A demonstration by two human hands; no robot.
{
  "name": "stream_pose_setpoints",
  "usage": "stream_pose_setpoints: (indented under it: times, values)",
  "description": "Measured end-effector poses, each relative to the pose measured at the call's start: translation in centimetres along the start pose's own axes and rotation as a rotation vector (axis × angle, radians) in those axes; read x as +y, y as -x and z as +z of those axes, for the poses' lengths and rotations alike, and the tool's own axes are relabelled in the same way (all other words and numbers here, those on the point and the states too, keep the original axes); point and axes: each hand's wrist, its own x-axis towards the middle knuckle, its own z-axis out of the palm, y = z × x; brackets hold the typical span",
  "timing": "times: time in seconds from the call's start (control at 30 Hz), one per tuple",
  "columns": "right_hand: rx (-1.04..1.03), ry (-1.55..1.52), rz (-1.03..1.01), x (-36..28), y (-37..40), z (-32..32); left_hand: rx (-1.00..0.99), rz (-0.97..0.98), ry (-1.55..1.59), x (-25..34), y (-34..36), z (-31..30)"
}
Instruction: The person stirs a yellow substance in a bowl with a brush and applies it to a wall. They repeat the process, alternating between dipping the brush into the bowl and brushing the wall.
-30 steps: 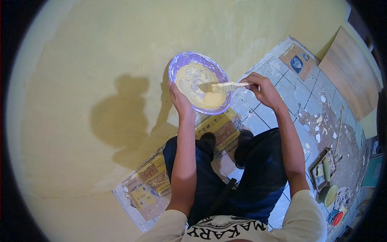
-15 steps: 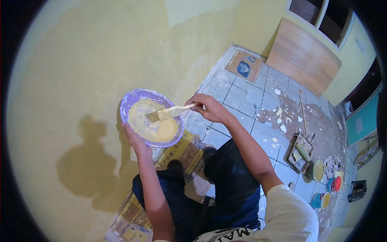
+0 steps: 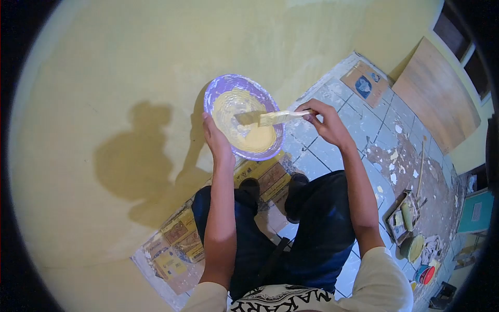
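Observation:
My left hand [image 3: 216,136] is closed on the lower left rim of a purple bowl [image 3: 276,110], its thumb at the edge and the other fingers hidden behind. Pale yellow paint [image 3: 260,139] pools at the bottom, and smears of it coat the inner wall. In my right hand [image 3: 325,120] is the handle of a paintbrush [image 3: 280,117], pinched between thumb and fingers. The brush lies level across the bowl's right rim, its bristles over the inside and coated in yellow. Both hands are in front of the yellow wall [image 3: 104,67], above my knees.
Flattened printed cardboard [image 3: 179,229] lines the floor along the wall, under my shoes. To the right are a paint tray [image 3: 403,218] with a roller, a bucket [image 3: 413,248], a red-lidded tub [image 3: 425,274] and a long stick [image 3: 421,166]. A wooden board [image 3: 439,99] leans on the far wall.
My view has turned, so the bowl, brush and both hands appear further right and higher. The brush stays over the bowl, now lying more level. Both grips are the same.

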Motion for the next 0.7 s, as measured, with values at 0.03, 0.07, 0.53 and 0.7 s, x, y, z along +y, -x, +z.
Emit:
stream_pose_setpoints:
  times: [0.03,0.07,0.53,0.7]
  values:
    - [0.021,-0.035,0.023,-0.1,0.1,0.0,-0.005,-0.022,0.027,0.0,0.0,-0.2]
    - [-0.028,0.012,0.070,0.1,0.0,-0.1,-0.068,-0.041,0.014,0.0,-0.1,-0.6]
    - [0.006,0.056,-0.002,-0.5,-0.4,0.5,-0.017,-0.028,-0.024,0.9,0.1,0.1]
    - [-0.041,0.156,-0.010,0.1,-0.4,0.5,-0.037,-0.057,-0.014,0.3,-0.5,-0.5]
